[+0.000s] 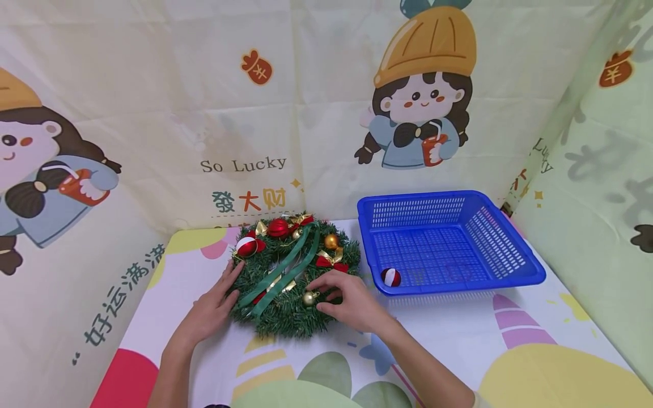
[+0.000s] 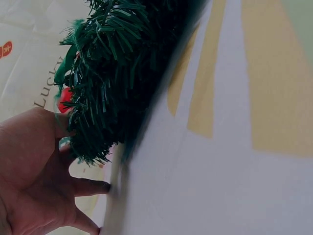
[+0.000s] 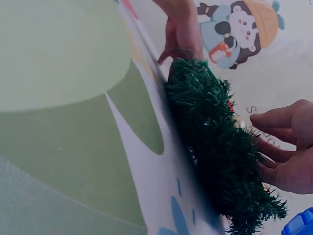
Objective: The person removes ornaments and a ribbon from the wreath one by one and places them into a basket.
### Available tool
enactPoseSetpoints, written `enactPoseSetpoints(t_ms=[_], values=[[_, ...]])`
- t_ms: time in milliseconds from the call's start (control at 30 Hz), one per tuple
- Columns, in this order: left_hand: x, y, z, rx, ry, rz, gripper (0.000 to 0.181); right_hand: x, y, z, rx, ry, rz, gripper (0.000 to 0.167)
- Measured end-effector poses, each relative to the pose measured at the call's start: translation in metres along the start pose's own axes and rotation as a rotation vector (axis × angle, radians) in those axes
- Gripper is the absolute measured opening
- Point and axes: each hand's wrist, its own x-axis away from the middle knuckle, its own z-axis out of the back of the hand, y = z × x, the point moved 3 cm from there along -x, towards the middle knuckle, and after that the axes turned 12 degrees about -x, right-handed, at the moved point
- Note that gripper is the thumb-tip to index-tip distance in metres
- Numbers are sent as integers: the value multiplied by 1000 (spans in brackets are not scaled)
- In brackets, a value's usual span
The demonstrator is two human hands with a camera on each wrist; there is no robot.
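A green wreath (image 1: 301, 320) lies on the table, with red and gold balls, bows and a dark green ribbon (image 1: 278, 283) across it. At its left edge, my left hand (image 1: 211, 311) touches the branches with spread fingers; the left wrist view shows that hand (image 2: 44, 176) beside the wreath (image 2: 117, 58). My right hand (image 1: 357, 300) is over the lower right part, its fingers loosely bent around a small gold ball (image 1: 308, 298). In the right wrist view a slight gap shows between the right hand (image 3: 288, 147) and the gold ball (image 3: 238, 122).
To the right of the wreath stands a blue plastic basket (image 1: 520, 280) with a red and white ball (image 1: 391, 277) in its near left corner. A printed cloth (image 1: 326, 130) hangs behind the table and along both sides.
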Motion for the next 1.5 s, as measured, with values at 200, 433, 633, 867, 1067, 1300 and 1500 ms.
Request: enactPoseSetpoints(t_ms=[200,433,633,867,1067,1300,1500], values=[[0,0,0,1,7,-3,64,-1,2,-4,22,11,4,32],[2,0,-1,-1,13,-9,63,-2,4,-10,58,16,1,32],[1,1,-1,-5,18,-16,63,-2,4,-13,87,34,10,31],[1,0,-1,-11,19,-17,63,-3,6,-15,88,55,2,27],[0,0,-1,-8,20,-15,63,-3,6,-17,90,63,-14,26],[0,0,-1,-13,14,-8,63,-3,7,-17,89,71,-21,26],[1,0,-1,-10,18,-16,63,-3,8,-16,79,75,-18,26]])
